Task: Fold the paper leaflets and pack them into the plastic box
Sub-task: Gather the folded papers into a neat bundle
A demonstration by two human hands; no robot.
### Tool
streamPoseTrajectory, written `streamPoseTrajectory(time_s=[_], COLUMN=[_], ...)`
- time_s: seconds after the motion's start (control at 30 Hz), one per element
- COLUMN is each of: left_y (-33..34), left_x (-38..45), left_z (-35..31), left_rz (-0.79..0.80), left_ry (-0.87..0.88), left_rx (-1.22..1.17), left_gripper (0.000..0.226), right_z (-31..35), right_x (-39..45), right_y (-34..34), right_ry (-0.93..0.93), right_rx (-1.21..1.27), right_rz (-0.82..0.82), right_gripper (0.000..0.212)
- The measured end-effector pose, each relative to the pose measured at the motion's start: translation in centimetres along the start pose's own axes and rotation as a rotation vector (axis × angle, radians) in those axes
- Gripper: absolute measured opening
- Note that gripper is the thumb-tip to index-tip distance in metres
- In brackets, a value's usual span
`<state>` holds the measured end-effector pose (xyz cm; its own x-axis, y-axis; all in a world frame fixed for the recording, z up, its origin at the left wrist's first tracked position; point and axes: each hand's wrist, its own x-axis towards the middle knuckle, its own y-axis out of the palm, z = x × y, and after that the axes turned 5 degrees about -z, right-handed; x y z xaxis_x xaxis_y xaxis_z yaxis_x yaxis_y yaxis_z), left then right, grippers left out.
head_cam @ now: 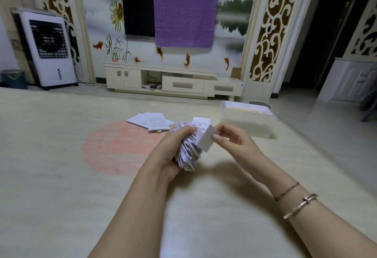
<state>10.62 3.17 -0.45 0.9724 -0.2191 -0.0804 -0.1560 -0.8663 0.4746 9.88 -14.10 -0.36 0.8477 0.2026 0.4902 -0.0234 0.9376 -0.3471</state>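
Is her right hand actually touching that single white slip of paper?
Touching. The head view shows the right hand pinching the white leaflet at its edge, thumb pressed on its face.

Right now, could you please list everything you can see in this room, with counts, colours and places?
leaflet bundle: one thick wad, white with print, held above the floor
single leaflet: one, white, folded, at the bundle's right
loose leaflets: several, white, on the floor beyond the hands
box: one, clear plastic, lid on, far right on the floor
floor: cream with a pink round motif
TV: one, black, on the wall
cloth: one, purple, draped over the TV
cabinet: one, cream, under the TV
air cooler: one, white, far left
bin: one, dark, beside the cooler
left hand: grips the bundle
right hand: pinches the single leaflet, bracelets on the wrist
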Motion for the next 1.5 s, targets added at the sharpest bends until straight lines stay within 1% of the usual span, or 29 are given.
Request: streamPoseTrajectory(time_s=[0.03,0.1,0.17,0.2,0.3,0.33,0.37,0.4,0.47,0.5,0.53,0.57,0.63,0.67,0.7,0.77,0.8,0.83,0.87,0.93,0.97,1.0,1.07,1.1,1.23,1.3,1.37,1.4,1.5], left_y=[-0.1,0.0,0.1,0.1,0.1,0.1,0.1,0.1,-0.1,-0.4,-0.5,-0.7,-0.9,-1.1,-1.3,-1.6,-1.7,-1.7,-1.9,-2.0,-1.9,-1.8,-1.7,-1.5,-1.1,-0.9,-0.7,-0.6,-0.2], left_x=[-0.1,-0.1,0.0,0.0,0.1,0.1,0.2,0.4,0.8,1.3,1.5,1.7,1.9,1.9,1.9,1.9,1.9,1.8,1.9,2.2,2.1,2.1,2.0,1.9,1.7,1.4,1.2,1.2,0.9], left_z=[0.0,0.1,0.2,0.2,0.1,0.1,0.1,0.1,-0.1,-0.2,-0.3,-0.5,-0.6,-0.7,-0.8,-1.0,-1.1,-1.2,-1.2,-1.0,-1.0,-1.0,-1.1,-1.2,-1.0,-0.9,-0.8,-0.8,-0.6], left_rz=[0.039,0.11,0.143,0.156,0.121,0.106,0.084,0.055,-0.038,-0.095,-0.14,-0.169,-0.215,-0.242,-0.271,-0.322,-0.331,-0.329,-0.327,-0.321,-0.322,-0.329,-0.338,-0.342,-0.33,-0.322,-0.305,-0.29,-0.244], left_ry=[-0.015,-0.039,-0.051,-0.055,0.006,0.02,0.042,0.049,0.024,0.016,0.013,0.024,0.023,0.011,0.001,-0.025,-0.042,-0.057,-0.068,-0.077,-0.08,-0.081,-0.084,-0.083,-0.081,-0.076,-0.075,-0.079,-0.072], left_rx=[0.01,0.039,0.048,0.032,0.067,0.084,0.087,0.068,-0.037,-0.092,-0.124,-0.146,-0.162,-0.17,-0.176,-0.213,-0.236,-0.244,-0.247,-0.243,-0.232,-0.226,-0.221,-0.217,-0.16,-0.136,-0.117,-0.114,-0.101], left_gripper=[0.008,0.023,0.043,0.047,0.035,0.034,0.032,0.026,0.004,0.011,0.018,0.022,0.034,0.038,0.037,0.024,0.021,0.021,0.023,0.038,0.044,0.041,0.027,0.024,0.024,0.024,0.022,0.02,0.016], right_z=[-0.1,-0.2,-0.3,-0.6,-1.3,-1.5,-1.3,-1.2,-1.0,-1.3,-1.6,-2.2,-3.5,-4.2,-4.8,-5.2,-5.4,-5.7,-6.0,-6.5,-6.5,-6.6,-6.3,-6.1,-4.3,-3.0,-1.7,-1.1,0.0], right_x=[0.0,0.1,0.3,0.5,0.7,0.8,0.9,1.0,1.5,1.9,2.3,2.8,3.8,4.3,4.9,6.0,6.4,6.7,7.0,7.1,7.1,7.1,6.9,6.8,5.5,4.7,4.0,3.6,2.4], right_y=[0.1,0.2,0.5,0.8,1.3,1.6,1.8,1.8,1.7,1.5,1.1,0.8,0.3,0.2,0.2,0.6,0.7,0.8,0.9,1.1,1.1,1.1,0.9,0.6,-0.6,-1.1,-1.6,-1.7,-1.6], right_ry=[0.008,0.029,0.046,0.056,0.063,0.043,0.028,0.025,0.068,0.096,0.103,0.083,-0.04,-0.101,-0.123,-0.086,-0.08,-0.079,-0.081,-0.09,-0.102,-0.106,-0.07,-0.053,-0.085,-0.07,-0.012,0.014,0.073], right_rx=[-0.008,-0.007,-0.062,-0.135,-0.423,-0.47,-0.478,-0.436,-0.277,-0.242,-0.285,-0.424,-0.859,-1.022,-1.107,-1.113,-1.116,-1.142,-1.171,-1.216,-1.219,-1.201,-1.124,-1.079,-1.057,-1.021,-0.889,-0.786,-0.388], right_rz=[0.03,0.032,-0.02,-0.05,-0.102,-0.114,-0.131,-0.146,-0.187,-0.203,-0.204,-0.169,-0.004,0.081,0.144,0.191,0.203,0.225,0.239,0.213,0.169,0.122,0.007,-0.054,-0.281,-0.371,-0.424,-0.423,-0.363], right_gripper=[0.01,0.011,0.013,0.013,0.008,0.007,0.006,0.005,0.009,0.01,0.01,0.012,0.019,0.023,0.025,0.02,0.014,0.014,0.019,0.024,0.024,0.023,0.02,0.02,0.018,0.023,0.023,0.02,0.015])
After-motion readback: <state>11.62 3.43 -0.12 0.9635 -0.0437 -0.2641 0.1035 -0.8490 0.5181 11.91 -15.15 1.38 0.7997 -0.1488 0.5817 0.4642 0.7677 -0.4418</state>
